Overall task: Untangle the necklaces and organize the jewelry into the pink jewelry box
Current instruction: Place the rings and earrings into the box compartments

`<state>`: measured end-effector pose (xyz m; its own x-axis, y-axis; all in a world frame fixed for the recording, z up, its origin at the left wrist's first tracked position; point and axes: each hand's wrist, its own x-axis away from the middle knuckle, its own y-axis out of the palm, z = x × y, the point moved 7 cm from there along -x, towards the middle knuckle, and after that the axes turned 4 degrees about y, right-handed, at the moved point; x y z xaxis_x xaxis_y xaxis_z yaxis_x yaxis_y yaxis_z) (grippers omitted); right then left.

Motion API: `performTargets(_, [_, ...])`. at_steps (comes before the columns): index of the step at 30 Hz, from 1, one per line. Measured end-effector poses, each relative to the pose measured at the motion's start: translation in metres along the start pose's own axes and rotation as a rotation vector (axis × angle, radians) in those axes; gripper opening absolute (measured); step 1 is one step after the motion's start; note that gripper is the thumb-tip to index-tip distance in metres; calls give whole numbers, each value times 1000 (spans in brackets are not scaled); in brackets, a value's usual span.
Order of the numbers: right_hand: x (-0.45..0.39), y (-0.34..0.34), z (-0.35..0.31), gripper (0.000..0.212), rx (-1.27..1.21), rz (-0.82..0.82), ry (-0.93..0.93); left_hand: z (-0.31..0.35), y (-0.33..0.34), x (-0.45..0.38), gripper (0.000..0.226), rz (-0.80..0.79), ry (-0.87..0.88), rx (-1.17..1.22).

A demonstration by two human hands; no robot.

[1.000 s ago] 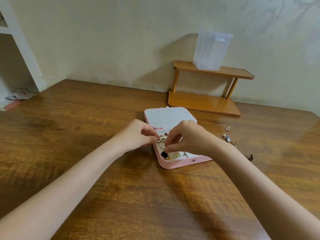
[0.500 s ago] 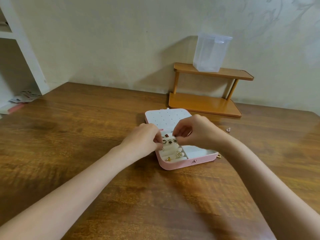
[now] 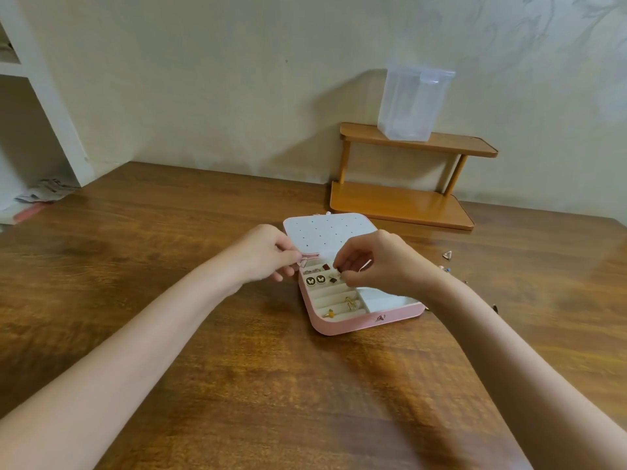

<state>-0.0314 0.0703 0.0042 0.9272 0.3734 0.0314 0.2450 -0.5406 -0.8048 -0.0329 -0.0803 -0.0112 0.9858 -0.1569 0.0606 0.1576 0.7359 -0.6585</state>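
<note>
While curled, both hands (image 3: 268, 256) over box rim (image 3: 342, 329).

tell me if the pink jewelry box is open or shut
Open. The pink jewelry box has its white dotted lid folded back flat on the wooden table, showing the cream ring rolls inside.

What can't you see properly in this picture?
- Head view: what the right hand pinches over the pink jewelry box; its curled fingers hide it.
- The loose jewelry on the table: too small to name.
- The box's back right part: covered by that hand.
</note>
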Motion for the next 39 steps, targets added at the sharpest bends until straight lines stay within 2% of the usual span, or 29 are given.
performTargets(13, [-1,21,-19,20,109,-2,-90,-4,0,2,10,-18,-11,2])
performTargets(25, [-3,38,-26,28,320,-10,-141,-3,2,2,12,-21,-4,3])
performTargets(36, [-5,38,-24,24,354,4,-161,0,5,1,9,-33,-9,-10])
performTargets(39, [-2,22,-21,22,246,37,-132,1,6,1,11,-49,4,-7])
